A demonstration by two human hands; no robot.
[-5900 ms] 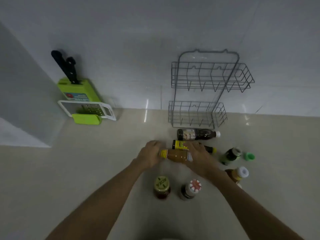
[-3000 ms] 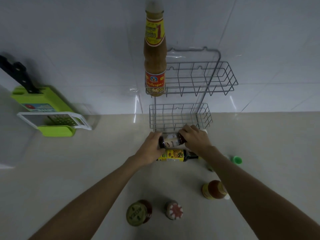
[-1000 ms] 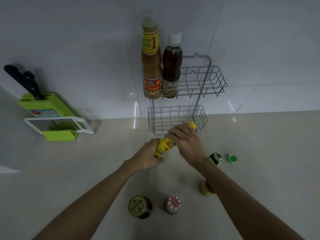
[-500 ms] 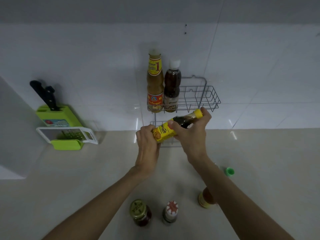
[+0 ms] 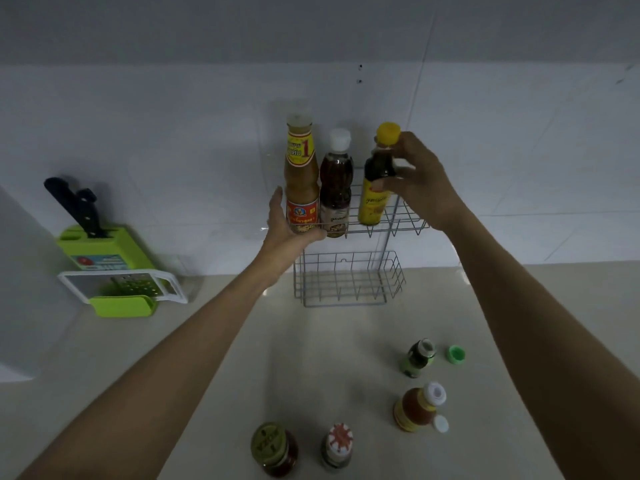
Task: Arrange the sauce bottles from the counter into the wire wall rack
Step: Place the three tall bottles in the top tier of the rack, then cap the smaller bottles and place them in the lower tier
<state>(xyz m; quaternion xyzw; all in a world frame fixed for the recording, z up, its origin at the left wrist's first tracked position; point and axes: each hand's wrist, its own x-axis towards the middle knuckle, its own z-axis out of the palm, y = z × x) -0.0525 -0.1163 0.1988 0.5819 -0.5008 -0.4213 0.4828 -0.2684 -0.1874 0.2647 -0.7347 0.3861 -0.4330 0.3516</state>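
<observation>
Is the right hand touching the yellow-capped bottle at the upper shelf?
Touching. In the head view the right hand wraps its fingers around the neck of the yellow-capped bottle, thumb pressed on its label.

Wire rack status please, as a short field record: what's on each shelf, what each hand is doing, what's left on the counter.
top shelf: orange-brown sauce bottle, dark white-capped bottle, yellow-capped bottle
bottom shelf: holds nothing
right hand: gripping the yellow-capped bottle, upright in the top shelf
left hand: at the top shelf's left front corner, against the orange-brown sauce bottle
counter: four upright containers, loose green cap
</observation>
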